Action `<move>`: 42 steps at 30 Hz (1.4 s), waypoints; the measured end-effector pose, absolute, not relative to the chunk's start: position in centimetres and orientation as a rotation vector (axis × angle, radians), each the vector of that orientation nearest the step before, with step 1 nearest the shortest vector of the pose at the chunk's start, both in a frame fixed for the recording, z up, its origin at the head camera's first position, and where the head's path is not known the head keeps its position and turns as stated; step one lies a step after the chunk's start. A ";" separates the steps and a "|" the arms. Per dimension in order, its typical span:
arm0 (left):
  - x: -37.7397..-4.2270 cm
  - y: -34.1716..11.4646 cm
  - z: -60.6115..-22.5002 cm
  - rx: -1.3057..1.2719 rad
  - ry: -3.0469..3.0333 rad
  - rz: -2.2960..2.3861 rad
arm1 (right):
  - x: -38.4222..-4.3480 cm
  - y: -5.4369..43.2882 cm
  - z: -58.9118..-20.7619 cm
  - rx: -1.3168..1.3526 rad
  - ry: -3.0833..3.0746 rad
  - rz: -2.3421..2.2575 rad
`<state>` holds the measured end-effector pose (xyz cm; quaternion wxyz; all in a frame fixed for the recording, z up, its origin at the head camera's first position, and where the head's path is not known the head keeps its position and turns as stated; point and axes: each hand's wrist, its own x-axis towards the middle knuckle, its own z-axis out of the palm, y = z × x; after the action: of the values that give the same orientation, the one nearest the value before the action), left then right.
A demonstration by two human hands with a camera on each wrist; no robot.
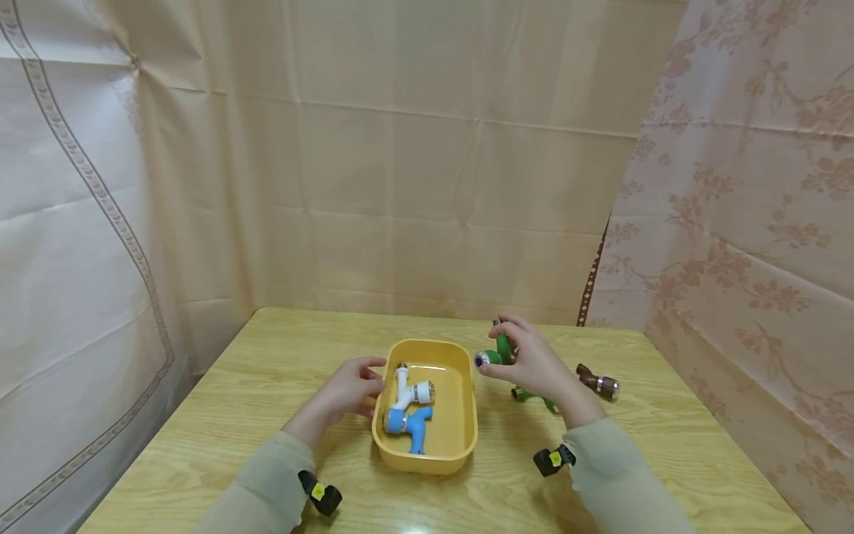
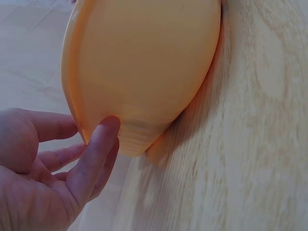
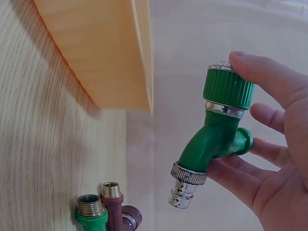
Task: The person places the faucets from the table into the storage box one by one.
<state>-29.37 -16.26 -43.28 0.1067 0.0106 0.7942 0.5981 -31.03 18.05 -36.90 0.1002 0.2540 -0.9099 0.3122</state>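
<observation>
My right hand [image 1: 536, 365] holds a green plastic tap [image 3: 215, 137] above the table, to the right of the yellow basin [image 1: 427, 465]. In the right wrist view the thumb lies on the ribbed knob, with fingers behind the body; the chromed spout end points down. My left hand [image 1: 347, 387] is at the basin's left side, its loosely bent fingers [image 2: 98, 144] against the rim and outer wall. Inside the basin lie a white tap [image 1: 402, 397] and a blue tap [image 1: 416, 429], close together on its left side.
Beneath the right hand, a second green tap [image 1: 527, 394] lies on the wooden table [image 1: 300, 334], partly hidden by the wrist. A brown tap [image 1: 596, 381] rests farther right. Curtains hang behind and on both sides of the table.
</observation>
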 end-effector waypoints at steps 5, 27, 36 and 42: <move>-29.4 -16.3 -43.3 0.025 2.336 1.764 | -31.3 17.8 -36.7 0.772 -2.689 0.878; -29.5 -16.3 -43.3 0.033 2.331 1.758 | -32.4 16.4 -35.2 0.836 -2.669 0.898; -29.4 -16.3 -43.4 0.038 2.327 1.761 | -32.5 15.8 -34.3 0.927 -2.631 0.826; -29.3 -16.3 -43.1 0.029 2.323 1.761 | -32.4 15.0 -33.4 0.957 -2.609 0.766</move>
<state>-29.26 -16.26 -43.14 0.1129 0.0098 0.7918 0.6002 -32.41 14.96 -33.45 0.1293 0.3291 -0.8975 0.2636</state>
